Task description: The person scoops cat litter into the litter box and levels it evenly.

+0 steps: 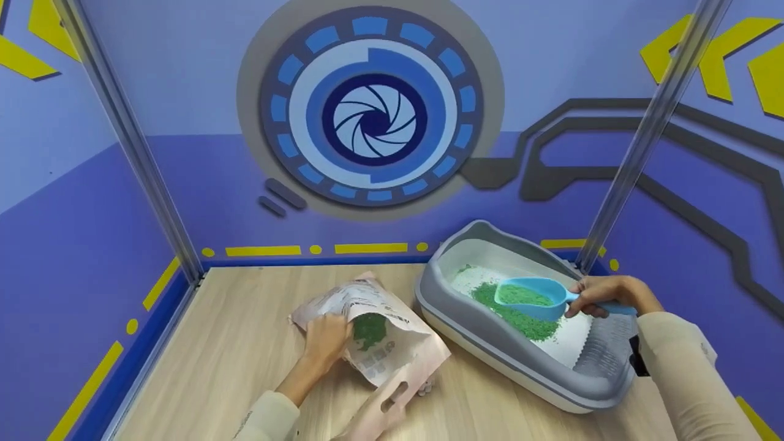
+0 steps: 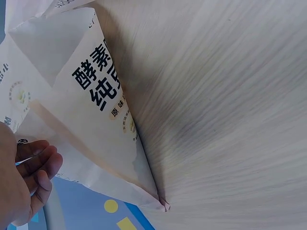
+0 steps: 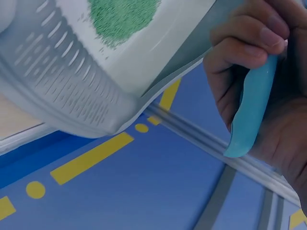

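In the head view the right hand grips the handle of a blue scoop that holds green granules, above the grey and white litter tray. More green granules lie on the tray's white floor. The left hand holds the near left edge of an open pale pink bag, with green granules inside. In the left wrist view the fingers curl at the bag's printed side. The right wrist view has fingers wrapped round the blue handle.
The bag and the tray stand side by side on a wooden table. A slotted grey step forms the tray's right end. Behind the table is a blue patterned wall, with metal posts at both sides.
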`<act>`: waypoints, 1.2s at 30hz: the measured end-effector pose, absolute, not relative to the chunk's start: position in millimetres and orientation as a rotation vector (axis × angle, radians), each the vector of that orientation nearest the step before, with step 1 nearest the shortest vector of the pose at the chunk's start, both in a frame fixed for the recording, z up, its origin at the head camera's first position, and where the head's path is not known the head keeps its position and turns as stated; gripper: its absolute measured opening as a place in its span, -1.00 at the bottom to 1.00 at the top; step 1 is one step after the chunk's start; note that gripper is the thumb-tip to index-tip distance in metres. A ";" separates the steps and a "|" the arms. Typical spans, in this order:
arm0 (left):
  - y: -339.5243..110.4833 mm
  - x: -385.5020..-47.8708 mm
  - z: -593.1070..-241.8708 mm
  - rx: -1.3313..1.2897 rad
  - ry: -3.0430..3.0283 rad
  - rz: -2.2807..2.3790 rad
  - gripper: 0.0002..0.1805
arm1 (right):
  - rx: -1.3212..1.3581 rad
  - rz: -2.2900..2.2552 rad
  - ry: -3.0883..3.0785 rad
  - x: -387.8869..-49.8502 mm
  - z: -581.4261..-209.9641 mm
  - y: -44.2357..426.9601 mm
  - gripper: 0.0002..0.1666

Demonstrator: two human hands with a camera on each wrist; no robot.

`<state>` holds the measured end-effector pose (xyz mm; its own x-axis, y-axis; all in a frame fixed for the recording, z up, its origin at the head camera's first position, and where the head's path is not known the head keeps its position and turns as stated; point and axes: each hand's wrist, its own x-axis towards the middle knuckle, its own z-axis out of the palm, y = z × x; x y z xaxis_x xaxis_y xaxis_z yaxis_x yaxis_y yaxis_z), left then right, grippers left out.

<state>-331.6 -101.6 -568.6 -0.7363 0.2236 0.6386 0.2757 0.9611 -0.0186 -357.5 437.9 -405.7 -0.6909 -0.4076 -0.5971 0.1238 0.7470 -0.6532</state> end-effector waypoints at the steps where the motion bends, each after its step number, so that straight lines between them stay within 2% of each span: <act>1: -101.7 -331.8 -568.9 -0.346 -2.433 -0.100 -0.65 | -0.185 -0.872 2.172 -356.4 -407.7 439.9 -0.67; 7: -101.5 -332.0 -569.4 -0.340 -2.449 -0.111 -0.64 | -0.083 -0.837 2.166 -351.6 -420.4 447.0 -0.70; 15: -101.0 -329.5 -569.1 -0.349 -2.419 -0.130 -0.64 | -0.124 -0.830 2.159 -352.3 -433.0 435.9 -0.57; 21: -99.9 -330.1 -570.8 -0.342 -2.408 -0.103 -0.64 | -0.154 -0.840 2.206 -365.9 -450.0 414.6 -0.59; 27: -97.9 -331.1 -570.6 -0.339 -2.418 -0.108 -0.66 | -0.170 -0.943 2.267 -385.5 -465.4 390.4 -0.49; 36: -99.4 -328.2 -569.0 -0.329 -2.444 -0.038 -0.60 | -0.231 -1.032 2.284 -405.7 -479.9 361.0 -0.54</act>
<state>-328.2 -99.4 -569.0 -0.7487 0.2259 0.6233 0.2452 0.9678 -0.0563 -405.7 361.0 -479.9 -0.7958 -0.3909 -0.4626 0.0887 0.6804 -0.7274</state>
